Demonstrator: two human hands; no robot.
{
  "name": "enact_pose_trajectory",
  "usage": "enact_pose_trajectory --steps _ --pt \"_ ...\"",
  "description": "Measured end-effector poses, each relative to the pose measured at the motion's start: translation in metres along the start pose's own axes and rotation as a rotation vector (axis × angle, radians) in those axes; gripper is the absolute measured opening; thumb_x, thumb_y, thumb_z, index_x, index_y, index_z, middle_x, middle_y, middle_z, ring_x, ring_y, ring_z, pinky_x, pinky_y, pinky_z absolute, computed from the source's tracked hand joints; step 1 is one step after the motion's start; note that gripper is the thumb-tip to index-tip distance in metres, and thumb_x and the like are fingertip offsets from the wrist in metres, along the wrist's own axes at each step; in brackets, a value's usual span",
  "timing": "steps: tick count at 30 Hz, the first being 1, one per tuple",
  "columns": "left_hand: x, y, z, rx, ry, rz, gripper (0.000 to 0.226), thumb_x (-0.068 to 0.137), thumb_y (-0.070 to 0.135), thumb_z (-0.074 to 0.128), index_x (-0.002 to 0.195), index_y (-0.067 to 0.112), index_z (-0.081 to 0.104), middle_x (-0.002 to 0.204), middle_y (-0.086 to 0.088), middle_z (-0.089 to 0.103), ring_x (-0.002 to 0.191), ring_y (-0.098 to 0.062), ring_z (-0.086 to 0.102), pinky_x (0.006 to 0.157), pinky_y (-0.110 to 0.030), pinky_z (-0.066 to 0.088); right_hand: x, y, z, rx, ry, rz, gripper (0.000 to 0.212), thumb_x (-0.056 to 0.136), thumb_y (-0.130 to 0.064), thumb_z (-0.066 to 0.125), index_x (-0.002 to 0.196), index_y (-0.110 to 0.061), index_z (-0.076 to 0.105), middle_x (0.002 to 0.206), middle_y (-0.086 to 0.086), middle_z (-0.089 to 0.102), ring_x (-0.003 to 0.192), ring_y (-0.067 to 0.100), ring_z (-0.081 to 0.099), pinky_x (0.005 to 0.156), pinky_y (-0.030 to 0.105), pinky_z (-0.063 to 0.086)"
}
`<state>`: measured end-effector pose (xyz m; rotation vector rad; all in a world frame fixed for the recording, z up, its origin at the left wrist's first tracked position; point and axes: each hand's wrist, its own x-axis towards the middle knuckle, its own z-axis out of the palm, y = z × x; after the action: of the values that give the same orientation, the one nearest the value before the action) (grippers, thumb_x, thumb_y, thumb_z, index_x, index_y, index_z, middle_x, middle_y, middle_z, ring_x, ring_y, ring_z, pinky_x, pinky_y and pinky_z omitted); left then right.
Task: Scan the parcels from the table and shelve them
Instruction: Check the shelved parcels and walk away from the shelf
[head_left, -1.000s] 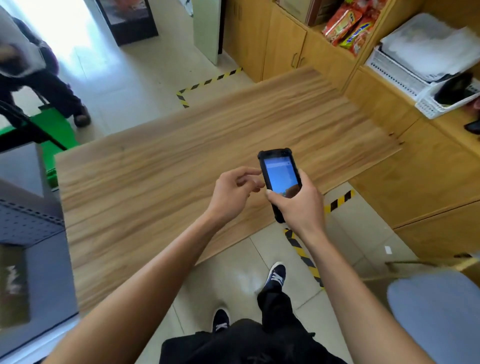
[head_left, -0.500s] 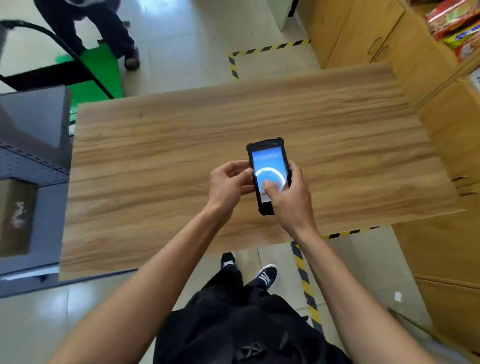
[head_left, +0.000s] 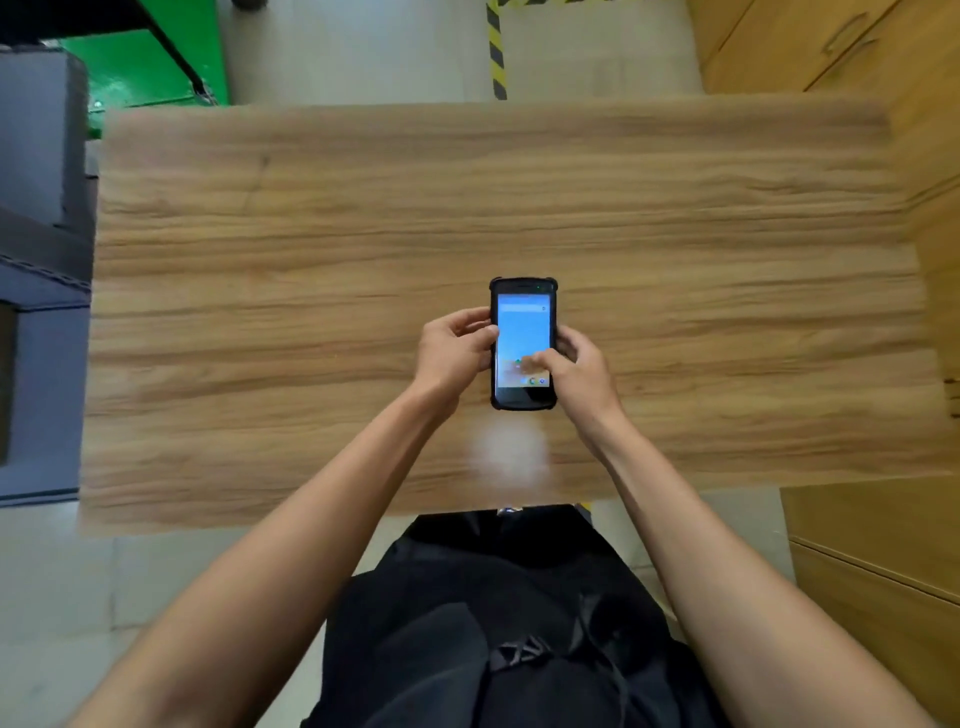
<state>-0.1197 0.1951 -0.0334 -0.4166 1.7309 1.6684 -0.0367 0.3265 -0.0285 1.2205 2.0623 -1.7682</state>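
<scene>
Now both hands hold a black rugged handheld scanner (head_left: 523, 332) over the wood-grain tabletop (head_left: 311, 260): left hand (head_left: 453, 349) fingers curl round its edge, right hand (head_left: 579, 364) grips it, thumb on the screen.

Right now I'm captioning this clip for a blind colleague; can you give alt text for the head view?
Two bare hands hold a black handheld scanner with a lit blue screen above a wooden table; the left hand grips its side, the right hand thumbs the screen. No parcels show on the table.
</scene>
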Motion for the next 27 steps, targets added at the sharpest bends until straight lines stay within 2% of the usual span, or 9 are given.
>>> enact_pose_trajectory --steps 4,8,11,14,17,19,22,24,27 --pt "0.018 -0.008 0.008 0.029 0.014 -0.053 0.024 0.096 -0.008 0.060 0.112 0.008 0.069 0.091 -0.001 0.074 0.078 -0.013 0.073 0.071 -0.027 0.063 0.016 0.002 0.000 -0.044 -0.012 0.062 0.039 0.076 -0.024 0.060 0.113 -0.022 0.074 0.107 -0.005 0.078 0.103 0.014 0.072 0.096 0.041 0.056" --pt "0.034 -0.018 0.015 0.057 0.046 -0.098 0.026 0.097 -0.004 0.060 0.120 0.004 0.069 0.104 -0.010 0.076 0.096 -0.026 0.075 0.083 -0.038 0.063 0.031 0.009 -0.002 -0.074 -0.044 0.077 0.029 0.070 -0.030 0.058 0.094 -0.034 0.073 0.095 -0.013 0.078 0.093 0.009 0.072 0.092 0.041 0.058" --pt "0.042 -0.024 0.021 0.083 0.083 -0.130 0.030 0.096 -0.003 0.057 0.123 0.004 0.070 0.110 -0.014 0.076 0.106 -0.032 0.074 0.091 -0.046 0.062 0.041 0.012 -0.004 -0.099 -0.068 0.100 0.037 0.070 -0.029 0.057 0.102 -0.023 0.075 0.099 -0.004 0.079 0.098 0.020 0.072 0.093 0.047 0.057" --pt "0.046 -0.030 0.028 0.133 0.100 -0.130 0.031 0.094 -0.002 0.057 0.115 0.014 0.072 0.109 -0.008 0.078 0.105 -0.026 0.075 0.092 -0.046 0.061 0.048 0.012 -0.008 -0.170 -0.096 0.104 0.040 0.075 -0.028 0.058 0.110 -0.017 0.074 0.109 0.010 0.075 0.102 0.030 0.070 0.093 0.050 0.057" --pt "0.051 -0.038 0.034 0.172 0.127 -0.140 0.029 0.093 0.002 0.059 0.114 0.015 0.074 0.112 -0.006 0.077 0.106 -0.022 0.074 0.098 -0.046 0.058 0.054 0.014 -0.011 -0.248 -0.122 0.100 0.032 0.088 -0.022 0.061 0.118 -0.020 0.072 0.121 0.012 0.068 0.103 0.025 0.067 0.082 0.036 0.056" --pt "0.053 -0.041 0.036 0.199 0.149 -0.152 0.034 0.093 0.004 0.059 0.123 0.012 0.073 0.116 -0.005 0.077 0.109 -0.021 0.073 0.100 -0.045 0.057 0.057 0.017 -0.012 -0.300 -0.121 0.085 0.030 0.091 -0.023 0.061 0.119 -0.021 0.071 0.121 0.010 0.065 0.103 0.020 0.063 0.072 0.027 0.046" --pt "0.051 -0.040 0.041 0.230 0.166 -0.139 0.036 0.092 0.006 0.059 0.124 0.015 0.073 0.116 0.000 0.077 0.109 -0.018 0.072 0.102 -0.044 0.056 0.062 0.020 -0.013 -0.320 -0.113 0.072 0.025 0.091 -0.022 0.060 0.114 -0.018 0.071 0.119 0.010 0.059 0.108 0.019 0.055 0.084 0.030 0.044" --pt "0.050 -0.039 0.044 0.256 0.180 -0.115 0.037 0.092 0.008 0.059 0.124 0.017 0.073 0.114 0.004 0.076 0.110 -0.016 0.071 0.102 -0.044 0.056 0.063 0.022 -0.014 -0.324 -0.114 0.080 0.024 0.092 -0.021 0.060 0.113 -0.017 0.071 0.119 0.010 0.057 0.109 0.018 0.052 0.085 0.031 0.042" --pt "0.051 -0.040 0.046 0.266 0.189 -0.103 0.035 0.095 0.010 0.060 0.127 0.017 0.072 0.117 0.003 0.075 0.113 -0.017 0.070 0.104 -0.045 0.054 0.068 0.025 -0.016 -0.326 -0.119 0.085 0.032 0.093 -0.023 0.060 0.122 -0.016 0.070 0.123 0.010 0.058 0.110 0.017 0.052 0.087 0.029 0.040"
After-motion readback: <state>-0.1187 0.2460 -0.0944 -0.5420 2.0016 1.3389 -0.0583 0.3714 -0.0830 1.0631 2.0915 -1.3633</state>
